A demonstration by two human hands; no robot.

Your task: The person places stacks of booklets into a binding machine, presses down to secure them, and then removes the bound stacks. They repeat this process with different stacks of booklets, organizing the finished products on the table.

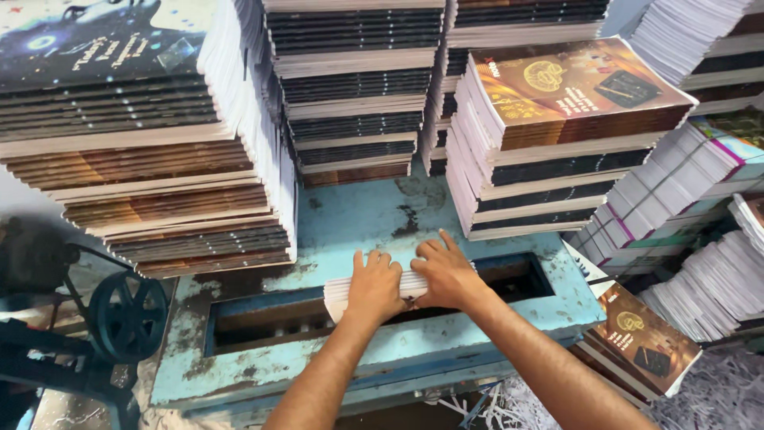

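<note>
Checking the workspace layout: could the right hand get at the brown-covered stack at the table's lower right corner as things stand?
Probably yes: the right hand rests on the white bundle, and nothing stands between it and the brown-covered stack.

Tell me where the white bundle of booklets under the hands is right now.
In the head view, the bundle lies centre frame across the slot of the blue table, under both hands, below the tall stacks.

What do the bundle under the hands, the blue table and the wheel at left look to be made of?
Bundle: paper, judging by its white stacked page edges; both the left hand and the right hand press on it.
Table: probably painted metal, with light blue paint chipped to dark patches.
Wheel: likely cast metal, dark and matte, with spokes.
</note>
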